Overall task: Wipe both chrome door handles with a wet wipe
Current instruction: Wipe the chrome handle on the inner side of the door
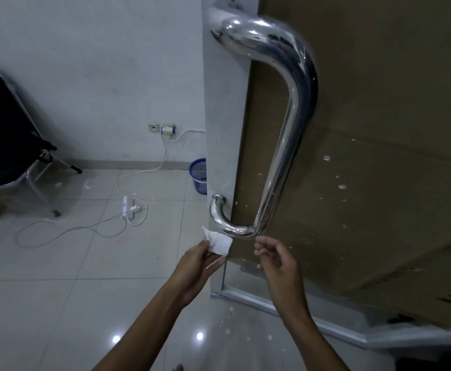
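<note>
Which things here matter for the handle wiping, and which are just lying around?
Job: chrome door handle; wet wipe, held in the left hand; right hand, holding nothing, just under the handle's lower bend.

Lying about: blue wastebasket; folding chair; power strip with its white cable; wall socket.

Both bare forearms stretched forward and converging, left hand (pixel 200 259) pinching a crumpled wet wipe (pixel 219 242) at its fingertips, right hand (pixel 276 259) just beside it, fingers loosely curled, holding nothing.
</note>
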